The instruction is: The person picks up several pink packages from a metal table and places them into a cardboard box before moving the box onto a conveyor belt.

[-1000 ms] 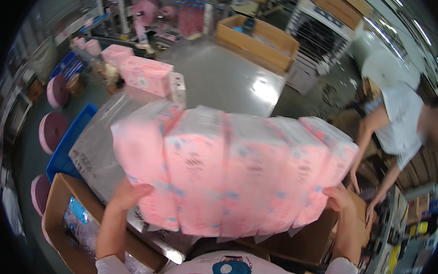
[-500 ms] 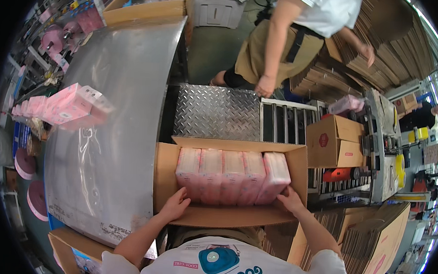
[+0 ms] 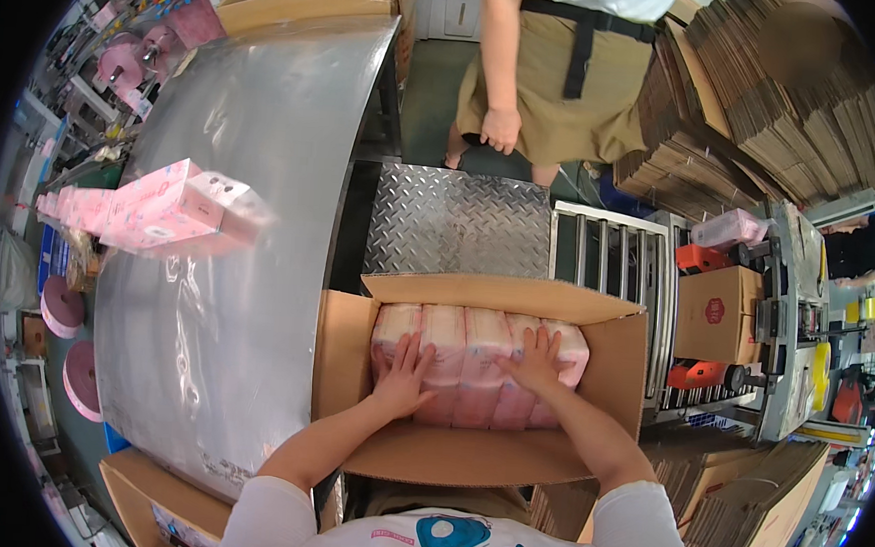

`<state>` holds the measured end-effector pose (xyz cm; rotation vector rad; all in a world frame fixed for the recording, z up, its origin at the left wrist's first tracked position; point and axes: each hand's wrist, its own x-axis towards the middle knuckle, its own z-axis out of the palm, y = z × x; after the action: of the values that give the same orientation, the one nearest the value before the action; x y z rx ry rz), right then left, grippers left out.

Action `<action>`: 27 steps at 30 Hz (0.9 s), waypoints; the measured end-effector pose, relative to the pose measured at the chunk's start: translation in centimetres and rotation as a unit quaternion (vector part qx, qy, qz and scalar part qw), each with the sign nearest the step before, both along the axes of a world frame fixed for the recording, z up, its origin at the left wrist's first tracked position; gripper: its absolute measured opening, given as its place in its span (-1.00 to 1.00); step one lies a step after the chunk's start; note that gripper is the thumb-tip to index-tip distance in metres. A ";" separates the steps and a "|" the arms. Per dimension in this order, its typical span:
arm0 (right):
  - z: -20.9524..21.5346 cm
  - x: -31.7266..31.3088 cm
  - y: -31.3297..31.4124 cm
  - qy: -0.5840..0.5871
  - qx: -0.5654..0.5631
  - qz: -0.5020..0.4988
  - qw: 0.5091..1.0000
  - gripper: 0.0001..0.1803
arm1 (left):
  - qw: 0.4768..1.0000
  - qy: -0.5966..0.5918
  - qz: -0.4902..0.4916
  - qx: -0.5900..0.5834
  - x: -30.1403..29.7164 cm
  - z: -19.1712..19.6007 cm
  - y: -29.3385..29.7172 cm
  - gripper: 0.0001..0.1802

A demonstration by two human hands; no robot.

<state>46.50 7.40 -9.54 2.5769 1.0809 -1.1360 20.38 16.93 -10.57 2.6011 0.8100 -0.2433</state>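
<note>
In front of me an open cardboard box (image 3: 486, 457) holds a row of several pink and white wrapped packs (image 3: 489, 332), which look like tissue packs. My left hand (image 3: 404, 380) lies on the packs at the left end, its fingers spread. Toward the right end my right hand (image 3: 536, 365) rests on top of the packs, fingers also spread. Neither hand grips anything. On the steel table to the left, a line of similar pink packs (image 3: 166, 207) stretches toward the left rim.
Steel table (image 3: 226, 291) adjoins the box on the left. Beyond the box lie a diamond-plate platform (image 3: 461, 220) and a roller conveyor (image 3: 604, 249). A closed carton (image 3: 718, 311) sits in a machine at right. Flattened cardboard (image 3: 800, 85) is stacked at far right. Another person (image 3: 559, 90) stands beyond the platform.
Both hands have moved from the near corners of the packs onto their tops, fingers spread. The carton at right has moved into the machine. The other person has shifted left.
</note>
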 end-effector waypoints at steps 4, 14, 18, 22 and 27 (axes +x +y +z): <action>-2.9 0.8 5.9 0.024 -0.040 0.017 0.999 0.09 | 0.987 -0.034 0.060 -0.149 0.3 -7.4 6.4 -0.12; 5.5 -11.3 9.0 0.322 -0.081 0.378 0.864 -0.26 | 0.814 -0.213 0.047 -0.538 -18.5 19.7 17.5 -0.50; 19.6 -22.5 22.3 0.548 0.020 0.376 0.747 -0.34 | 0.779 -0.414 0.461 -0.102 -32.2 24.5 33.6 -0.40; 25.0 -35.9 36.7 0.226 0.419 0.571 0.669 -0.23 | 0.791 -0.130 0.561 0.205 -41.8 19.1 45.5 -0.34; 21.1 -35.5 45.0 -0.149 0.268 0.506 0.806 0.10 | 0.840 -0.116 0.497 0.184 -37.1 19.5 43.8 -0.41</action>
<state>10.99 52.42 11.52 1.7480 2.4465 -0.1458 -16.72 60.75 8.94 2.0557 2.0985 0.5671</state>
